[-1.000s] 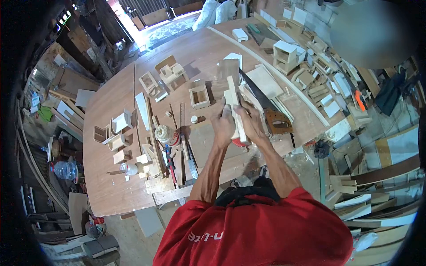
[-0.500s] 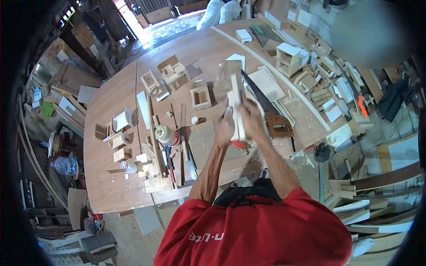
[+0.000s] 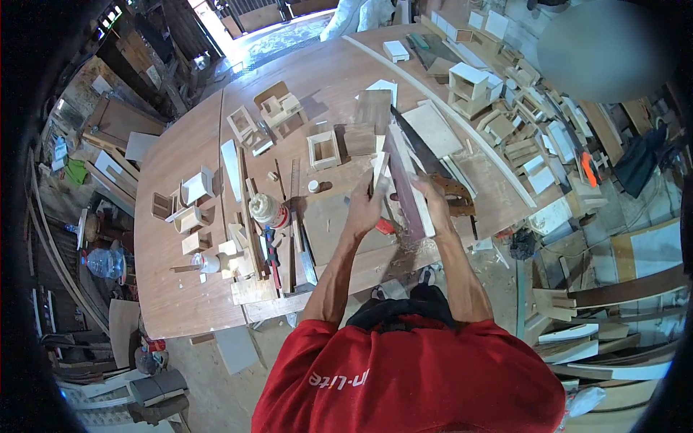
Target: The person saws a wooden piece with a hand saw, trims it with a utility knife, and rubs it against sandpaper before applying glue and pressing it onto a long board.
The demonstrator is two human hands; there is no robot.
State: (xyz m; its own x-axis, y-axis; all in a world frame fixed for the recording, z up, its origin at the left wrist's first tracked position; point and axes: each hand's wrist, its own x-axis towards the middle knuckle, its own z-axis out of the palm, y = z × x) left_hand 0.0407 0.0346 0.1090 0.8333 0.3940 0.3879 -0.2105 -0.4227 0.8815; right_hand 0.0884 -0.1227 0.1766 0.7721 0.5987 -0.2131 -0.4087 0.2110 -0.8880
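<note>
My left hand (image 3: 366, 208) is closed around a short pale wood strip (image 3: 380, 172). My right hand (image 3: 432, 198) grips a longer wooden board (image 3: 406, 189), its broad face dark purplish brown and its edge pale. The two pieces are apart at the near end, held over the front part of the table. Just right of the board lies a handsaw, with its dark blade (image 3: 420, 144) pointing away and its brown wooden handle (image 3: 456, 195) beside my right hand. A red object (image 3: 385, 226) shows below the pieces, partly hidden by them.
Small wooden furniture models (image 3: 278, 108) stand on the wooden table (image 3: 173, 289). Left of my hands are a glue jar (image 3: 268, 211), a ruler (image 3: 294, 177) and a chisel-like tool (image 3: 308, 265). A long pale strip (image 3: 440, 105) crosses the right side, beyond which many small wooden parts are piled.
The pieces, pressed together between both hands earlier, are now separated. My right hand has moved right with the board, which is turned to show its dark face; my left hand keeps the strip.
</note>
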